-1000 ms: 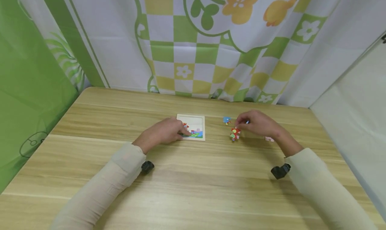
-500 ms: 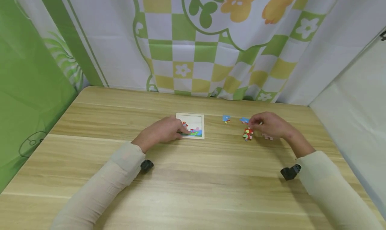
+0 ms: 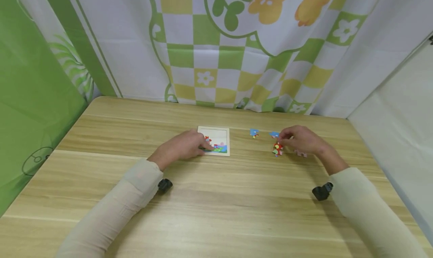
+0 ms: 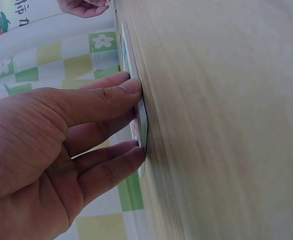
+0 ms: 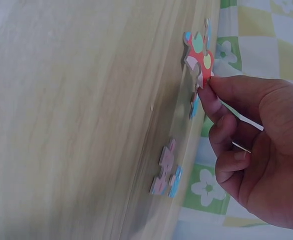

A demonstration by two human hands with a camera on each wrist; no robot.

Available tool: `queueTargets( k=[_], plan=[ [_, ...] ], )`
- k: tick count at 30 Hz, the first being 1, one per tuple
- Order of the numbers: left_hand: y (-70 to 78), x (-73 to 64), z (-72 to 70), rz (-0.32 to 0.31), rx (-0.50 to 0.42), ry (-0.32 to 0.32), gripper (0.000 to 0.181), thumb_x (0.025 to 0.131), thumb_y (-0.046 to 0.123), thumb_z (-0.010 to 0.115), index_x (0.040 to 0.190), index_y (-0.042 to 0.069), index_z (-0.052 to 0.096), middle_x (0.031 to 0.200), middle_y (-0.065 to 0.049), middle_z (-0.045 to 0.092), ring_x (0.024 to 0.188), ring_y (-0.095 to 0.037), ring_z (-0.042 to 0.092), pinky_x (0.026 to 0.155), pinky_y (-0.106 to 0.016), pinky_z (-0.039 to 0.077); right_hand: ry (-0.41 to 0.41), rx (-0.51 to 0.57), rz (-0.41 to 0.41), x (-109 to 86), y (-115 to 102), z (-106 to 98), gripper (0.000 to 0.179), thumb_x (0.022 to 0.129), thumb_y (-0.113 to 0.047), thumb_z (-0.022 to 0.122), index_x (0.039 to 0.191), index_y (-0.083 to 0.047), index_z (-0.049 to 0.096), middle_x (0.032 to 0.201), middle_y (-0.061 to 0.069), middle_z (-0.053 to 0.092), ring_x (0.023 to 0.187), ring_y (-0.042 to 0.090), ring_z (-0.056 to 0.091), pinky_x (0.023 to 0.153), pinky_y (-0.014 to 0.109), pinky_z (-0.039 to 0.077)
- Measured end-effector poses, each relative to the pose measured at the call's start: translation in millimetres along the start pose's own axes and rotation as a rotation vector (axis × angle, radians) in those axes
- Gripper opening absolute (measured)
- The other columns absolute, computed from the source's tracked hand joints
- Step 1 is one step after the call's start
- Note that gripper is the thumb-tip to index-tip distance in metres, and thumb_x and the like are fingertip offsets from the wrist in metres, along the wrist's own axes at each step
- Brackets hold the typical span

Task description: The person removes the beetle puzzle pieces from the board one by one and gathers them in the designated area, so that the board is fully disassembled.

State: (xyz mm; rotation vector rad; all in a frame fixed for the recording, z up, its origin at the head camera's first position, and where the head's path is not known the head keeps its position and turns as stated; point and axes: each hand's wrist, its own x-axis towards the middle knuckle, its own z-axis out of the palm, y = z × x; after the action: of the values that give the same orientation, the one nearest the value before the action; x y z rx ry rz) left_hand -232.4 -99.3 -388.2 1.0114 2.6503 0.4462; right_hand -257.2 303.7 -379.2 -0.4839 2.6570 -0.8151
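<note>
In the head view, my left hand [image 3: 186,145] rests on the left side of a square wooden puzzle board [image 3: 214,128]. Colourful pieces fill its lower part, and pale base shows above. In the left wrist view, thumb and fingertips press at the board's edge [image 4: 142,117], fingers only slightly bent. Farther right, my right hand [image 3: 302,139] pinches a red puzzle piece with green and yellow spots [image 3: 277,149] between thumb and index finger. The right wrist view shows this piece [image 5: 203,56] tilted above the table, its lower end at the fingertips, with the other fingers curled below.
Loose blue puzzle pieces [image 3: 254,132] lie right of the board, one blue piece [image 3: 273,134] just behind the held one. Pink pieces [image 3: 300,153] lie under my right hand. The wooden table [image 3: 216,198] ends at a checked curtain [image 3: 206,58].
My right hand has moved right with the red piece, and a blue piece behind it now shows more fully. Over the last half second it barely shifts. The left hand stays on the board.
</note>
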Motion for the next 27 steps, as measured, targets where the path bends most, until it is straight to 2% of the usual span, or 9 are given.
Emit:
queueTargets(
  k=[4, 9, 11, 13, 18, 20, 23, 27],
  plan=[
    [0.4, -0.3, -0.1, 0.011, -0.001, 0.005, 0.035, 0.094, 0.008, 0.077, 0.128, 0.017, 0.075, 0.126, -0.007, 0.073, 0.109, -0.017, 0.068, 0.089, -0.032, 0.053, 0.011, -0.034, -0.003, 4.3, 0, 4, 0.014, 0.104, -0.015, 0.063, 0.102, -0.006, 0.074, 0.087, 0.006, 0.07, 0.045, 0.018, 0.053, 0.038, 0.031, 0.045],
    [-0.8, -0.8, 0.0, 0.018, 0.001, 0.003, 0.036, 0.094, 0.007, 0.076, 0.128, 0.018, 0.075, 0.126, -0.006, 0.073, 0.09, -0.012, 0.061, 0.082, -0.029, 0.05, 0.014, -0.084, -0.005, 7.4, -3, 7, 0.014, 0.103, -0.014, 0.064, 0.1, -0.006, 0.074, 0.086, 0.003, 0.07, 0.047, 0.015, 0.052, 0.042, 0.03, 0.045],
    [-1.4, -1.2, 0.0, 0.025, 0.007, 0.001, 0.036, 0.094, 0.007, 0.076, 0.128, 0.018, 0.075, 0.125, -0.006, 0.073, 0.085, -0.012, 0.057, 0.08, -0.028, 0.049, 0.015, -0.113, -0.018, 8.6, -4, 8, 0.014, 0.102, -0.014, 0.064, 0.099, -0.006, 0.075, 0.086, 0.002, 0.07, 0.05, 0.014, 0.053, 0.047, 0.03, 0.046],
    [-2.0, -1.6, 0.1, 0.036, 0.013, 0.002, 0.036, 0.094, 0.006, 0.076, 0.128, 0.017, 0.075, 0.125, -0.007, 0.073, 0.085, -0.012, 0.056, 0.08, -0.028, 0.049, 0.021, -0.14, -0.032, 9.7, -5, 10, 0.014, 0.102, -0.014, 0.064, 0.098, -0.006, 0.075, 0.086, 0.0, 0.071, 0.057, 0.013, 0.055, 0.055, 0.03, 0.048],
    [-2.5, -4.1, 0.4, 0.072, 0.045, 0.005, 0.035, 0.095, 0.006, 0.074, 0.129, 0.016, 0.075, 0.126, -0.009, 0.073, 0.098, -0.015, 0.066, 0.084, -0.029, 0.052, 0.033, -0.167, -0.043, 10.5, -5, 12, 0.012, 0.101, -0.013, 0.065, 0.101, -0.006, 0.075, 0.089, 0.0, 0.072, 0.076, 0.014, 0.059, 0.071, 0.033, 0.049],
    [-2.2, -5.9, 0.8, 0.083, 0.062, 0.006, 0.035, 0.096, 0.006, 0.073, 0.129, 0.016, 0.075, 0.126, -0.009, 0.073, 0.101, -0.019, 0.068, 0.086, -0.03, 0.054, 0.036, -0.161, -0.044, 9.9, -6, 13, 0.012, 0.101, -0.013, 0.066, 0.104, -0.006, 0.075, 0.091, 0.001, 0.073, 0.079, 0.016, 0.06, 0.073, 0.034, 0.05],
    [-1.3, -9.5, 1.8, 0.089, 0.088, 0.011, 0.036, 0.098, 0.004, 0.07, 0.131, 0.017, 0.075, 0.118, -0.008, 0.074, 0.097, -0.024, 0.068, 0.087, -0.033, 0.055, 0.043, -0.15, -0.054, 8.2, -8, 14, 0.012, 0.101, -0.015, 0.066, 0.105, -0.007, 0.074, 0.093, 0.002, 0.073, 0.083, 0.016, 0.062, 0.075, 0.036, 0.05],
    [1.0, -14.3, 3.5, 0.101, 0.12, 0.047, 0.042, 0.095, -0.002, 0.068, 0.131, 0.019, 0.075, 0.115, -0.006, 0.073, 0.097, -0.028, 0.067, 0.089, -0.038, 0.056, 0.085, -0.178, -0.09, 7.3, -14, 16, 0.009, 0.101, -0.016, 0.067, 0.1, -0.01, 0.074, 0.09, 0.0, 0.073, 0.08, 0.015, 0.062, 0.074, 0.036, 0.05]
  ],
)
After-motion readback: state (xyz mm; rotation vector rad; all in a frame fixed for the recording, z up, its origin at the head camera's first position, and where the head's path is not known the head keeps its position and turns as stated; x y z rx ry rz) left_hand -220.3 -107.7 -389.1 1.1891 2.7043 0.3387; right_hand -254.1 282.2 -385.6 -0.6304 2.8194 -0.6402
